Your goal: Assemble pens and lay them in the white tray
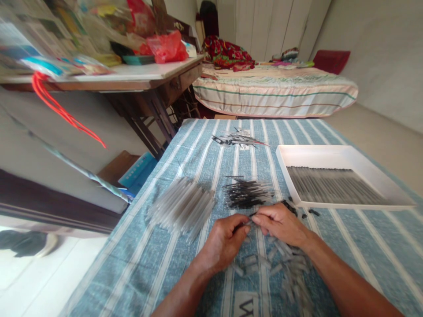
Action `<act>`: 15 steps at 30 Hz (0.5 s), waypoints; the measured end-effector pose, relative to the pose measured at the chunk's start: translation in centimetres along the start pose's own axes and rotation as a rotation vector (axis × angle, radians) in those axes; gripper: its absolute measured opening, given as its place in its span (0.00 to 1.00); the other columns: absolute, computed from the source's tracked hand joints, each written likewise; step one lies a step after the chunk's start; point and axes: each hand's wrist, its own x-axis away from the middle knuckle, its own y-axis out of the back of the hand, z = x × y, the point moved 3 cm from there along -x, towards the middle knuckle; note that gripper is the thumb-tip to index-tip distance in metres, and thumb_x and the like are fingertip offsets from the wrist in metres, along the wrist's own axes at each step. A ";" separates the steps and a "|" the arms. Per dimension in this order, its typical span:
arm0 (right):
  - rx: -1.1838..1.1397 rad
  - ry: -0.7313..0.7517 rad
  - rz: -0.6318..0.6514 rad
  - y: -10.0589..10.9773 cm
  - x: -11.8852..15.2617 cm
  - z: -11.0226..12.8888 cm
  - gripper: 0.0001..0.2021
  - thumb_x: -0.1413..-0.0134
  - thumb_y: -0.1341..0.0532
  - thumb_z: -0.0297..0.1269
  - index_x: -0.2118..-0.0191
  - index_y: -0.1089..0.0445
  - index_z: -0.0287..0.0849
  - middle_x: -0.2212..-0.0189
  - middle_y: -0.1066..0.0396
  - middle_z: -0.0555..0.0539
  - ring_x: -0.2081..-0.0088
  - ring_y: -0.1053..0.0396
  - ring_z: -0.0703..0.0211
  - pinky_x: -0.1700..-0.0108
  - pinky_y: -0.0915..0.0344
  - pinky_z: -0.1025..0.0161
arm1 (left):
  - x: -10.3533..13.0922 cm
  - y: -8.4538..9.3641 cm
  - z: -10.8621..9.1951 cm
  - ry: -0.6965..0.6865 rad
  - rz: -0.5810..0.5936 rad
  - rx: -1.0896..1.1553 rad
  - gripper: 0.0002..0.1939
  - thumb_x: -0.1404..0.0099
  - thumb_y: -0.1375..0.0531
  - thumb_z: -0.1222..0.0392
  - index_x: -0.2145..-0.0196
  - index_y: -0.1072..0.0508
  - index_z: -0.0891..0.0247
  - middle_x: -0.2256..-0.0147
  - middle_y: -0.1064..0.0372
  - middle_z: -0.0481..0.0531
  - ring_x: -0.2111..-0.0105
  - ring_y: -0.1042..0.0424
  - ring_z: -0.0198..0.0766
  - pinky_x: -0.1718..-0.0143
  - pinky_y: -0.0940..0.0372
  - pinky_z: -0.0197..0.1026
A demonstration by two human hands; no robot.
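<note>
On the counter [132, 268], tubes [185, 204] lie left of centre; rods [247, 194] at centre; loose pieces [297, 269] before them, lower centre; a tray [313, 154] holding pens [330, 186], right; behind, a bed [274, 99], upper centre.

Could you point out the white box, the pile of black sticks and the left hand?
White box [315, 156]: head view, inside of its far wall.
Pile of black sticks [246, 194]: head view, middle of the pile.
Left hand [224, 241]: head view, middle of the hand.

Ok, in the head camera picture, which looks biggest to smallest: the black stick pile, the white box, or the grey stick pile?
1. White box
2. Grey stick pile
3. Black stick pile

That's only how big they look here.
</note>
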 end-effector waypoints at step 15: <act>-0.129 -0.151 -0.047 -0.6 -0.1 0.2 0.15 0.44 0.46 0.42 0.78 0.39 0.41 0.85 0.35 0.54 0.84 0.41 0.69 0.80 0.44 0.71 | 0.2 0.3 -0.3 -0.100 -0.138 -0.216 0.05 0.39 0.44 0.64 0.66 0.28 0.63 0.71 0.34 0.50 0.70 0.33 0.36 0.68 0.39 0.37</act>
